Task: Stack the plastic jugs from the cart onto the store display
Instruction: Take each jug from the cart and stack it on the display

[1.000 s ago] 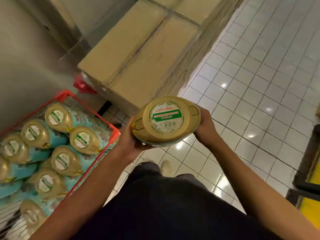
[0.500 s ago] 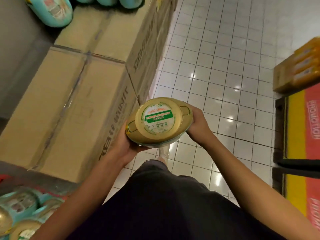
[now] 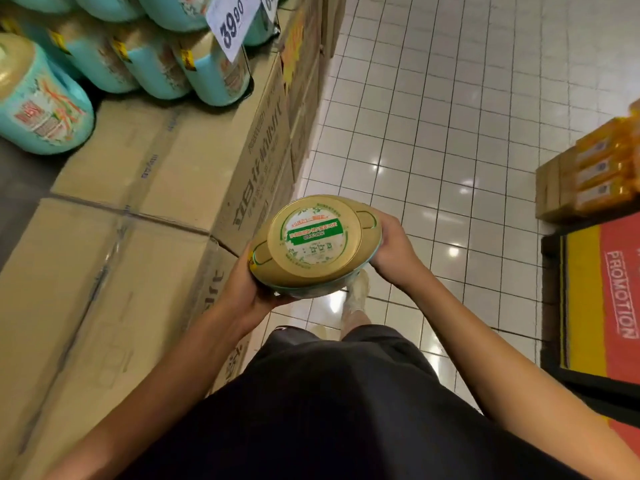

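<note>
Head view, looking down. A plastic jug [image 3: 313,245] was held at the centre of the frame, seen from above, its gold top and round green-and-white label facing the camera. The left hand [image 3: 247,296] cupped the jug's lower left side, palm against the body and fingers curled beneath it, their tips hidden. The right hand [image 3: 391,251] gripped the jug's right side, thumb along the upper edge, the remaining fingers wrapped underneath and out of sight. The jug hung over the tiled floor [image 3: 450,116], just right of the stacked cardboard cartons [image 3: 104,254] that filled the left of the frame. On those cartons, at the upper left, stood the display jugs [image 3: 156,64], turquoise with gold shoulders, packed side by side; a single jug [image 3: 38,105] stood apart at the far left edge. A white price card [image 3: 230,26] reading 39.90 hung before the row. At the right edge lay a red and yellow panel [image 3: 620,296] lettered PROMOTION, with yellow boxes [image 3: 595,174] above it. A pale shoe [image 3: 358,292] showed below the jug.
</note>
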Motion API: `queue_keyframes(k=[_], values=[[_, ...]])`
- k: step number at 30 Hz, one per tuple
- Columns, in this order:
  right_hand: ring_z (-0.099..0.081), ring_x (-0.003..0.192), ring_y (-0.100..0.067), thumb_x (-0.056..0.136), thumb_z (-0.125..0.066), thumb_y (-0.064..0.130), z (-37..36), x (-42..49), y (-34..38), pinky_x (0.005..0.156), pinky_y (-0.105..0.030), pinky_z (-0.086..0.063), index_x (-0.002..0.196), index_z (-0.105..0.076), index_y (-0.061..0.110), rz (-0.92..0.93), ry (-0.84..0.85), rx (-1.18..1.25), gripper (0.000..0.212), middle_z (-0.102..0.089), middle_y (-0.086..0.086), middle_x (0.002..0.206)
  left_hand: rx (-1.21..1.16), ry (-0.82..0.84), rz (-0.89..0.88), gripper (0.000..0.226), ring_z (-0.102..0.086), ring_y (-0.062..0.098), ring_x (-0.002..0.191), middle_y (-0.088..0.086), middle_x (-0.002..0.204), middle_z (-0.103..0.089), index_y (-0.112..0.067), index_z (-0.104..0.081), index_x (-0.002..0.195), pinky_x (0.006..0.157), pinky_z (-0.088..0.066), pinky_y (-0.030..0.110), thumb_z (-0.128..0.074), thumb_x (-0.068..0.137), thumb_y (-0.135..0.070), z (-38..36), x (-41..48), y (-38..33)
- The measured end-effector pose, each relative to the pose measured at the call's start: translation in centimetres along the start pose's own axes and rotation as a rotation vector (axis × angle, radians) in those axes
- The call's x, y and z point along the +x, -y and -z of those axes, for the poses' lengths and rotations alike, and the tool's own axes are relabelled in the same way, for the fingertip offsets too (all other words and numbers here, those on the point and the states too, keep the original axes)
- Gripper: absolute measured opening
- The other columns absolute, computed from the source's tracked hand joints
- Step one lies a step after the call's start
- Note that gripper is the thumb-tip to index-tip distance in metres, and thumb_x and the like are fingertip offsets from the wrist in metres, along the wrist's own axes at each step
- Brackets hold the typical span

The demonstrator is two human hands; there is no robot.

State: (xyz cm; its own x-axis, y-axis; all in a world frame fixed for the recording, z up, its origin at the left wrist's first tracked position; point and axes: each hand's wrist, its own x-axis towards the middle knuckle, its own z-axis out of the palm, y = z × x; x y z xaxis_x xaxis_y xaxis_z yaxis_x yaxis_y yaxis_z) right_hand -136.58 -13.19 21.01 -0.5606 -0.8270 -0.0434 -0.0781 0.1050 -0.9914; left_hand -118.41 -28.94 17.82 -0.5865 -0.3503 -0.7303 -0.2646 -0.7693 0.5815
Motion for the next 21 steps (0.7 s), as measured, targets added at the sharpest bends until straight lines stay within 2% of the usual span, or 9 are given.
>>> queue_keyframes(k=[4, 7, 9, 11, 13, 15, 17, 19, 21], values=[[-0.071, 0.106, -0.006, 0.086, -0.072, 0.01, 2.3, 7.3, -0.4, 0.091, -0.018, -0.054, 0.115, -0.072, 0.047, 0.001, 0.131, -0.033, 0.046, -0.076, 0.016, 0.11, -0.065, -0.075, -0.026, 0.046, -0.064, 0.037, 0.121, 0.009, 0.124, -0.074, -0.024, -0.068, 0.13, 0.078, -0.062, 0.051, -0.041, 0.104, -0.05, -1.8, 3.4, -2.8], [-0.071, 0.109, -0.008, 0.087, -0.073, 0.004, 3.3, 13.3, -1.0, 0.094, -0.021, -0.055, 0.119, -0.072, 0.039, 0.0, 0.258, -0.043, 0.047, -0.077, 0.014, 0.113, -0.164, -0.137, -0.06, 0.052, -0.061, 0.039, 0.126, 0.011, 0.131, -0.07, -0.022, -0.065, 0.137, 0.098, -0.054, 0.063, -0.037, 0.105, -0.052, -2.7, 5.4, -4.8], [-0.071, 0.115, -0.013, 0.088, -0.074, 0.004, 3.5, 17.3, -1.5, 0.1, -0.03, -0.056, 0.126, -0.073, 0.027, -0.019, 0.347, -0.045, 0.045, -0.076, 0.007, 0.119, -0.241, -0.17, -0.077, 0.053, -0.059, 0.04, 0.13, 0.013, 0.135, -0.068, -0.021, -0.063, 0.139, 0.104, -0.048, 0.065, -0.036, 0.106, -0.052, -3.4, 6.3, -6.2], [-0.07, 0.117, -0.013, 0.088, -0.075, 0.006, 3.2, 20.9, -1.8, 0.102, -0.032, -0.055, 0.13, -0.071, 0.019, -0.003, 0.439, -0.071, 0.044, -0.075, 0.006, 0.122, -0.35, -0.195, -0.09, 0.054, -0.057, 0.038, 0.132, 0.012, 0.139, -0.066, -0.021, -0.059, 0.144, 0.104, -0.05, 0.063, -0.035, 0.106, -0.051, -3.6, 7.0, -7.3], [-0.069, 0.118, -0.01, 0.087, -0.078, 0.007, 2.2, 24.3, -1.7, 0.103, -0.029, -0.054, 0.13, -0.069, 0.021, 0.031, 0.528, -0.093, 0.046, -0.074, 0.011, 0.122, -0.457, -0.233, -0.118, 0.055, -0.058, 0.035, 0.132, 0.01, 0.141, -0.065, -0.023, -0.057, 0.146, 0.098, -0.054, 0.056, -0.03, 0.108, -0.052, -3.4, 7.4, -8.2], [-0.068, 0.118, -0.009, 0.089, -0.079, 0.004, 0.4, 27.1, -1.4, 0.103, -0.028, -0.054, 0.131, -0.068, 0.017, 0.036, 0.623, -0.121, 0.046, -0.073, 0.004, 0.125, -0.545, -0.312, -0.162, 0.05, -0.061, 0.032, 0.128, 0.007, 0.137, -0.068, -0.028, -0.064, 0.138, 0.093, -0.056, 0.054, -0.027, 0.111, -0.047, -2.6, 7.5, -8.7], [-0.068, 0.11, -0.002, 0.09, -0.077, 0.001, -2.1, 29.4, -1.2, 0.096, -0.02, -0.054, 0.128, -0.069, 0.008, 0.076, 0.718, -0.161, 0.04, -0.073, -0.005, 0.12, -0.621, -0.44, -0.213, 0.046, -0.064, 0.033, 0.123, 0.006, 0.129, -0.073, -0.031, -0.075, 0.122, 0.094, -0.056, 0.059, -0.031, 0.112, -0.041, -1.4, 7.5, -9.0], [-0.067, 0.1, 0.002, 0.089, -0.075, -0.004, -4.8, 31.0, -0.9, 0.087, -0.015, -0.052, 0.12, -0.07, 0.007, 0.128, 0.796, -0.175, 0.033, -0.073, -0.009, 0.113, -0.684, -0.497, -0.236, 0.045, -0.061, 0.037, 0.127, 0.007, 0.13, -0.072, -0.029, -0.075, 0.122, 0.102, -0.05, 0.064, -0.039, 0.106, -0.051, -0.2, 7.2, -9.7], [-0.069, 0.1, -0.003, 0.088, -0.075, -0.007, -7.5, 32.3, -0.7, 0.086, -0.017, -0.054, 0.117, -0.071, 0.01, 0.122, 0.852, -0.161, 0.034, -0.074, -0.007, 0.11, -0.741, -0.539, -0.231, 0.049, -0.061, 0.037, 0.127, 0.009, 0.132, -0.071, -0.027, -0.072, 0.127, 0.099, -0.054, 0.06, -0.046, 0.1, -0.058, 0.9, 6.8, -10.5]])
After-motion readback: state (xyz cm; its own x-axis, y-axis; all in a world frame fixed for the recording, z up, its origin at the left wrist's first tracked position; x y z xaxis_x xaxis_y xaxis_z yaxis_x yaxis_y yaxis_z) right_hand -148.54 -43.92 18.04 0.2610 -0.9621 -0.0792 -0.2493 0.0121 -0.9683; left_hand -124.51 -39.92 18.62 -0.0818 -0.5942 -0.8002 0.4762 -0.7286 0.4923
